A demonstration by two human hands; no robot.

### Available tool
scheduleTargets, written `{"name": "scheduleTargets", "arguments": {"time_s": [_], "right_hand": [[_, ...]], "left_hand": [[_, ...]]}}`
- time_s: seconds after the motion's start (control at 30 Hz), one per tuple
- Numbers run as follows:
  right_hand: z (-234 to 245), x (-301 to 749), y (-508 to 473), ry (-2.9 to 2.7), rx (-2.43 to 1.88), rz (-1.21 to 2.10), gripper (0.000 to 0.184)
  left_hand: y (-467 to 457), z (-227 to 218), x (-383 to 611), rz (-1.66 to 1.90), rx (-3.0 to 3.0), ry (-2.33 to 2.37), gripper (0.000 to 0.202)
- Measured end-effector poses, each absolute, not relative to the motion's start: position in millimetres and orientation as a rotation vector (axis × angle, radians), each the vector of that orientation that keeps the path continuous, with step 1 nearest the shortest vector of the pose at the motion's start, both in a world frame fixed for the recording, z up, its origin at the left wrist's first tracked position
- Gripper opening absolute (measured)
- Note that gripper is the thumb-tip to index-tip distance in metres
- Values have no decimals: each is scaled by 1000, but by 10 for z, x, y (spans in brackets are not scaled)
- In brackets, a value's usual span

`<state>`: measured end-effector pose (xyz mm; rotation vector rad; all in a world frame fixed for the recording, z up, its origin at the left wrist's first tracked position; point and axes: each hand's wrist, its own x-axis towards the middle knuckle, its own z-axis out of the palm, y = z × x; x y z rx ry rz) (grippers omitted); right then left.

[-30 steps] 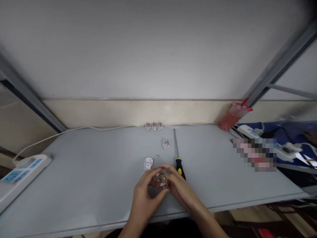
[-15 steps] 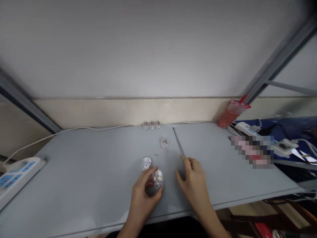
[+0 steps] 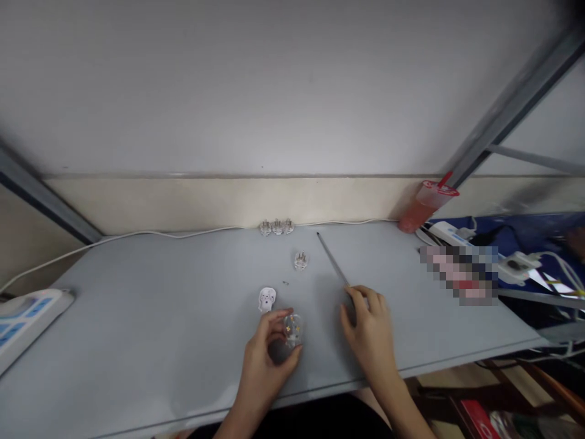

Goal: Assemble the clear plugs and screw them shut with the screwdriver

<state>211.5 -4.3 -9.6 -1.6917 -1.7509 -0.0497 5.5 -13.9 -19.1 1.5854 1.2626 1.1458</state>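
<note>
Between the thumb and fingers of my left hand (image 3: 269,356) is a transparent plug housing (image 3: 293,329) with brass-coloured contacts inside. Just behind that hand a white plug cover (image 3: 267,299) with holes lies on the table. My right hand (image 3: 371,323) curls over the near end of a screwdriver (image 3: 332,258), whose long thin shaft points away toward the wall; its handle is hidden under the fingers. A clear plug piece with upright pins (image 3: 300,261) stands between the shaft and the cover. Close by lies a tiny metal part (image 3: 286,282), too small to name.
Several clear plug pieces with pins (image 3: 276,227) stand in a row by the wall, along a white cable (image 3: 205,231). A power strip (image 3: 34,320) lies at the left edge. At the right are a cup of red drink (image 3: 423,207) and another power strip (image 3: 450,233).
My right hand has shifted right, swinging the screwdriver's near end outward and showing more of its shaft. The left hand keeps the plug housing in nearly the same place. The view has shifted slightly.
</note>
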Motion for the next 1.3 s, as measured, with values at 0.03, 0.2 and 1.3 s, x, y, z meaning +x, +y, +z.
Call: {"name": "scheduleTargets", "arguments": {"time_s": [0.03, 0.2, 1.3], "right_hand": [[-67, 2042, -31, -1811, -1619, 0, 24], [139, 1782, 110, -2249, -1154, 370, 18], [239, 1662, 257, -2215, -1064, 761, 7]], "left_hand": [[-141, -182, 65, 1151, 1571, 1253, 40], [-158, -170, 84, 1105, 1615, 1224, 42], [-161, -213, 69, 1223, 1580, 1262, 33]]}}
